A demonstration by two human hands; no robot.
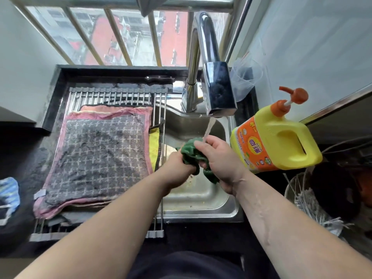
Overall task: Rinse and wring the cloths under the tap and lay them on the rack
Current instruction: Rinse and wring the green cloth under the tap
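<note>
Left grip [177, 163] and right grip [220, 158] are both clenching green cloth [190, 152] | cloth is hanging under running tap [217, 87], above sink [201, 200] | grey checked cloth [100, 156] is lying on rack [112, 97]

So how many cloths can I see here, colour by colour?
Green cloth: 1
Grey checked cloth, on the rack: 1
Pink cloth under it: 1
Yellow cloth, by the rack's edge: 1
Blue striped cloth, far left: 1
Total: 5 showing; more may lie hidden under the pink one.
</note>
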